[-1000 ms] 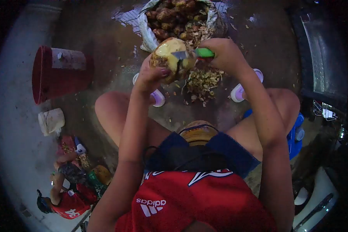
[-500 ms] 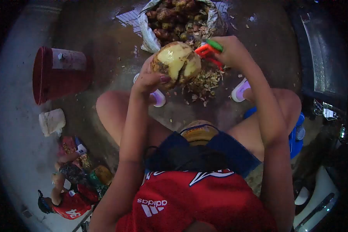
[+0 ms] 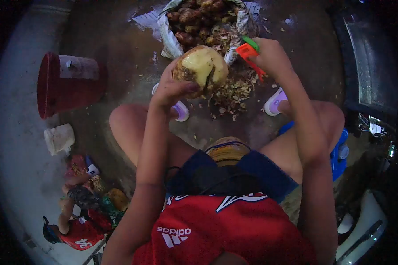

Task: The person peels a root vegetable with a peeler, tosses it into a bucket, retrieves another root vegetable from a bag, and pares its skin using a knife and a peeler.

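A big, round, partly peeled tuber (image 3: 203, 66) sits in my left hand (image 3: 174, 86), thumb pressed on its near side. Its upper face is pale yellow and bare, patches of brown skin cling round the edges, and a dark crease runs down the flesh. My right hand (image 3: 272, 57) is closed round an orange and green peeler (image 3: 250, 52), held a short way right of the tuber and apart from it. Peel scraps (image 3: 234, 97) lie on the ground below, between my feet.
An open white sack (image 3: 168, 35) full of brown tubers (image 3: 190, 17) stands ahead. To the left are a red bucket (image 3: 68, 88) and a white container (image 3: 59, 139). Another person (image 3: 82, 221) in red sits at lower left. A blue plastic item (image 3: 338, 154) is by my right leg.
My right hand has drawn the peeler away from the tuber, to the right. The tuber has shifted slightly left and up in my left hand.
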### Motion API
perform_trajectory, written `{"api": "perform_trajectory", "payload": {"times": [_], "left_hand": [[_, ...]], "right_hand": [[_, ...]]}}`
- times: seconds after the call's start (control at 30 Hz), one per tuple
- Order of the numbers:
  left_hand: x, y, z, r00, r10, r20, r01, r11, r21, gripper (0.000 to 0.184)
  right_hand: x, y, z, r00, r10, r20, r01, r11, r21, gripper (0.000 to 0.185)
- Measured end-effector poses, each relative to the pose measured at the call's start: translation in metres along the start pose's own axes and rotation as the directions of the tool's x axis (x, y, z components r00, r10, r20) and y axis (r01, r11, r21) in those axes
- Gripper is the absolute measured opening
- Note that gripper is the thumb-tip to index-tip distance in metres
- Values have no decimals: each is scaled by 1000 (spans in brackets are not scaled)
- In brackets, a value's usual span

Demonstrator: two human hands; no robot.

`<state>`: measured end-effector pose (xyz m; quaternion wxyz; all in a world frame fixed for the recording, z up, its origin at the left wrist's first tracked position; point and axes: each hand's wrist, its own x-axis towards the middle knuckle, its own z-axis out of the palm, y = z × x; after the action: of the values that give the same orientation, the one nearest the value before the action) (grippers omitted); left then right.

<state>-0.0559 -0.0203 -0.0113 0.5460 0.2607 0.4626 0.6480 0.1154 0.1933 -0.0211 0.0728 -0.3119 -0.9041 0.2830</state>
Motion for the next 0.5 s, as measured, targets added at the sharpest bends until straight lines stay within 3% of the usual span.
{"api": "perform_trajectory", "payload": {"times": [0.07,0.17,0.27,0.37,0.47,0.5], "left_hand": [[1,2,1,1000,2,-31,-3,1000,-29,79],[-1,0,-4,999,-16,-49,15,1000,-16,80],[0,-4,-7,998,-30,-46,28,999,-38,81],[0,-4,-6,999,-38,-34,36,997,-62,83],[-3,-7,-5,996,-79,-48,80,997,21,86],[-5,-8,-4,993,-98,-58,102,993,65,88]], "right_hand": [[-3,-9,0,995,-101,-21,101,994,45,31],[-7,-12,8,927,-361,98,346,927,143,24],[-14,-26,2,886,-446,128,429,892,141,20],[-17,-27,2,893,-450,6,450,891,-56,17],[-17,-25,2,874,-485,-42,484,875,-33,20],[-11,-18,4,922,-387,-15,384,920,-84,21]]}}
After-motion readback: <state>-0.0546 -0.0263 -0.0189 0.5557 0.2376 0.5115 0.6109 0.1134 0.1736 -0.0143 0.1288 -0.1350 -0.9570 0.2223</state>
